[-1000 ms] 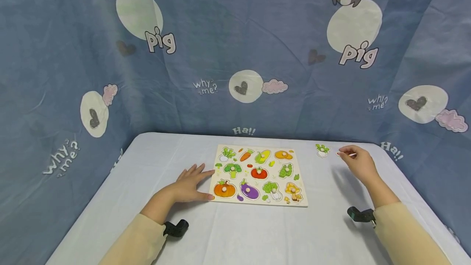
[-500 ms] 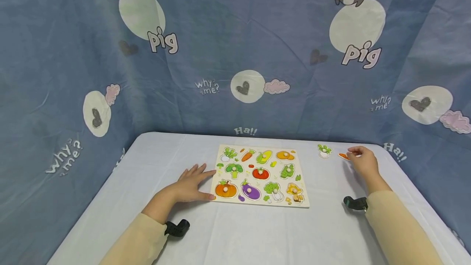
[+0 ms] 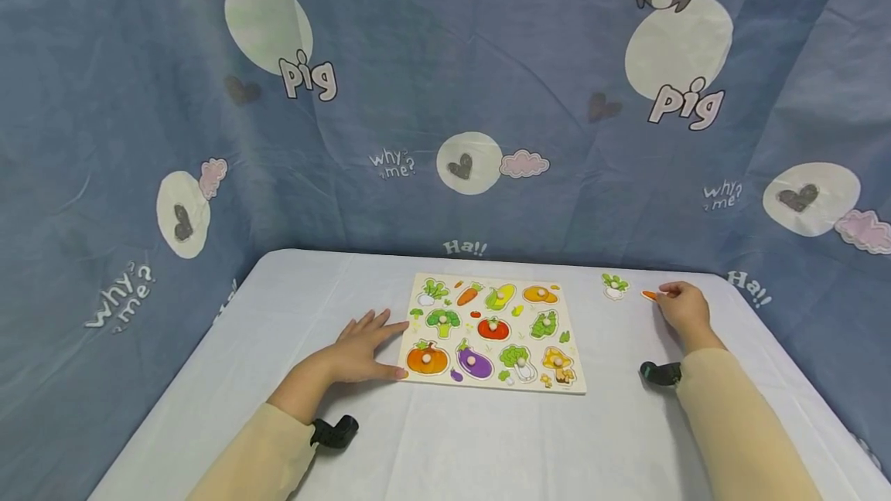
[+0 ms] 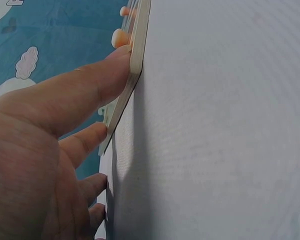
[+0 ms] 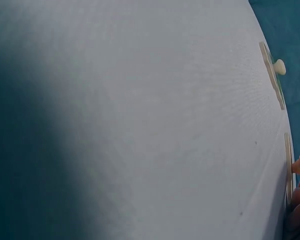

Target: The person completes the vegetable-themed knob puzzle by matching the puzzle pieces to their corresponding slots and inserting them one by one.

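Observation:
A wooden vegetable puzzle board (image 3: 489, 397) lies on the white table, with knobbed pieces such as the pumpkin (image 3: 426, 359) and eggplant (image 3: 476, 362) in it. My left hand (image 3: 358, 350) is spread at its left side, thumb on the near corner and index fingertip at the edge. The left wrist view shows that thumb (image 4: 90, 82) on the board's rim (image 4: 136, 60). Right of the board, my right hand (image 3: 685, 308) pinches the small knob (image 5: 296, 167) of an orange carrot puzzle piece (image 3: 649, 295). Beside it lies a green-and-white radish puzzle piece (image 3: 615, 287), its knob (image 5: 279, 67) up.
A white cloth covers the table (image 3: 473, 447). Behind it, a blue curtain (image 3: 390, 207) with pig prints hangs along the far edge and both sides. Black wrist cameras (image 3: 336, 432) stick out from the sleeves.
My right forearm has swung leftward, and the right hand is lower over the carrot piece, which now shows flatter beside the fingers. The left hand and the board keep their places.

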Motion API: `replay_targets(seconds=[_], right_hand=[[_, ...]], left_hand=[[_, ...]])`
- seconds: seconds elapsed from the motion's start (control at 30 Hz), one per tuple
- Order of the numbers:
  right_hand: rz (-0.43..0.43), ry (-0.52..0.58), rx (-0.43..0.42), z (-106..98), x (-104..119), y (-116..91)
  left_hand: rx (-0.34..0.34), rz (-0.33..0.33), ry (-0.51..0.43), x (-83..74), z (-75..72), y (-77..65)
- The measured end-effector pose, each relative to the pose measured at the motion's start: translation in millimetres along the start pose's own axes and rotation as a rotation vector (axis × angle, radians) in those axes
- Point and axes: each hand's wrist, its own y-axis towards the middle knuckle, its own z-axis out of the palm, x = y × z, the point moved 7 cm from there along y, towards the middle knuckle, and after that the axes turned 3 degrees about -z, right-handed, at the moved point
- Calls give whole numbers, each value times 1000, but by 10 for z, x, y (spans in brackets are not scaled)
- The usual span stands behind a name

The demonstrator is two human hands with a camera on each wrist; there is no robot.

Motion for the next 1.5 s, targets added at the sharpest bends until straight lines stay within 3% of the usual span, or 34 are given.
replay_targets(seconds=[0.27, 0.6, 1.07, 1.3, 1.5], right_hand=[[-33, -45, 0, 7, 34, 16], [-15, -38, 41, 15, 29, 16], [-165, -69, 11, -4, 122, 22], [-141, -64, 67, 4, 173, 5], [-279, -67, 72, -6, 349, -69]], left_hand=[[3, 1, 3, 13, 7, 11], [4, 1, 8, 7, 7, 16], [10, -13, 5, 13, 11, 24], [9, -15, 3, 15, 7, 17], [16, -14, 1, -7, -1, 5]])
